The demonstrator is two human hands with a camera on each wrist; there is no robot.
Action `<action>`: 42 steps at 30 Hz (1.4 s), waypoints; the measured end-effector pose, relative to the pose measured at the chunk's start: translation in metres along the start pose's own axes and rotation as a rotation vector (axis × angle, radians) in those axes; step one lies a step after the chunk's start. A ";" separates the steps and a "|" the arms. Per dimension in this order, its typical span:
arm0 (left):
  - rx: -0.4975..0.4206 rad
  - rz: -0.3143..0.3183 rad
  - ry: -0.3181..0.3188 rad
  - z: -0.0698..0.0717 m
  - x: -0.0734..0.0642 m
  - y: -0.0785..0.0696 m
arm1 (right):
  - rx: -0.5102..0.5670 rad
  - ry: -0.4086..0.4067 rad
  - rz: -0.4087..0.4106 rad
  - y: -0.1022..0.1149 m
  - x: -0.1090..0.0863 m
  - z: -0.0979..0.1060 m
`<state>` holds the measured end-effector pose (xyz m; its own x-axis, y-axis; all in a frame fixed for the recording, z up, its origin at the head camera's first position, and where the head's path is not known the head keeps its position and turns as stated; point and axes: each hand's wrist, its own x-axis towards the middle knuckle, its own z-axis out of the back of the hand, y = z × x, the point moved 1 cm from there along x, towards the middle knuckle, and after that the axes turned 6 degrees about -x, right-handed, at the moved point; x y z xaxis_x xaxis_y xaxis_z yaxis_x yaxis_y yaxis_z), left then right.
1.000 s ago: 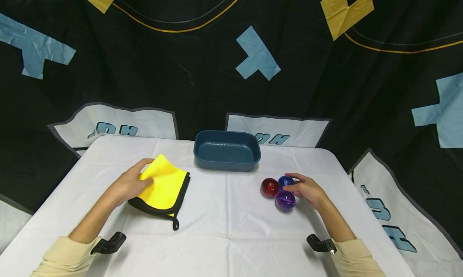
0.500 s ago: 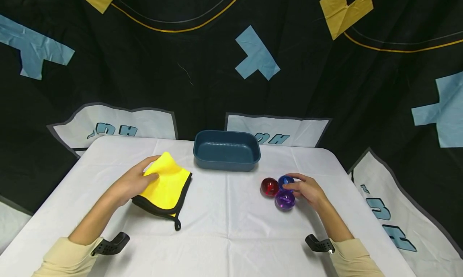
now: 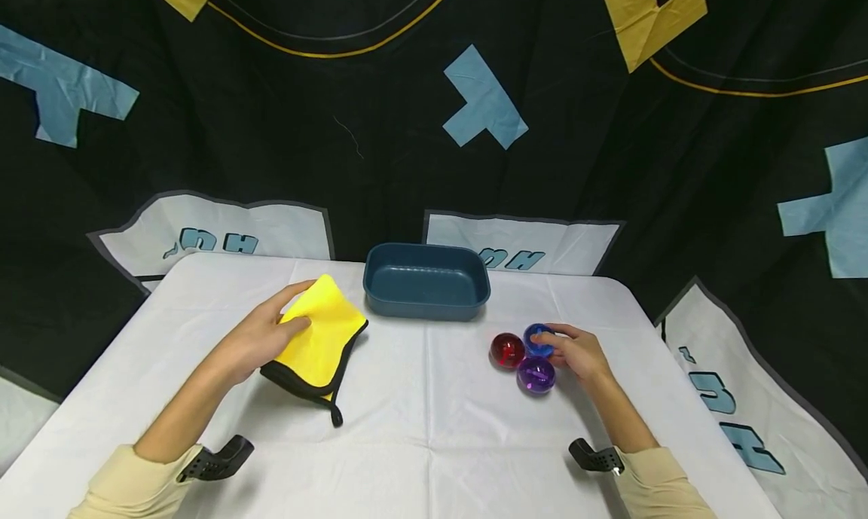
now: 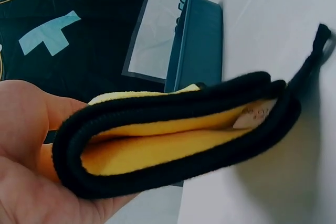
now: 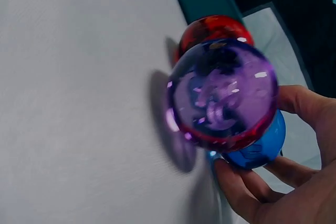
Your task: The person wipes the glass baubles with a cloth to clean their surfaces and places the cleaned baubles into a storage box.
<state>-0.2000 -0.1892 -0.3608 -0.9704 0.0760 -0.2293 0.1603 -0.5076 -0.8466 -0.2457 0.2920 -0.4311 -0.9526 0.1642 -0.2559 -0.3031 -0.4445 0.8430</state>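
My left hand (image 3: 261,338) grips a folded yellow cloth (image 3: 322,331) with black edging and a small hanging loop, thumb on its upper face. Seen from the left wrist, the cloth (image 4: 173,135) is doubled into a loop of layers, its lower part over the white table. On the right, my right hand (image 3: 576,353) holds a clear blue ball (image 3: 539,340) between thumb and fingers. Beside that ball stand a red ball (image 3: 507,351) and a purple ball (image 3: 536,375), close together. In the right wrist view the purple ball (image 5: 223,95) covers part of the blue one.
A dark teal rectangular bin (image 3: 426,308) stands at the table's back middle, its inside visible. White cloth covers the table (image 3: 427,413). Behind it hangs a black curtain (image 3: 380,150) with blue and yellow patches.
The left hand has moved right and away from me with the cloth, whose near edge has lifted. The right hand and the blue ball have shifted slightly farther back.
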 end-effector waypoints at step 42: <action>-0.432 -0.092 0.024 -0.078 0.013 -0.071 | 0.115 0.083 0.209 0.118 -0.065 -0.071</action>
<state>-0.2098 -0.0848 -0.3411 -0.9805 0.1262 -0.1505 0.1394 -0.0931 -0.9859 -0.2212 0.1668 -0.3488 -0.9946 0.0039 -0.1040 -0.0986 -0.3569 0.9289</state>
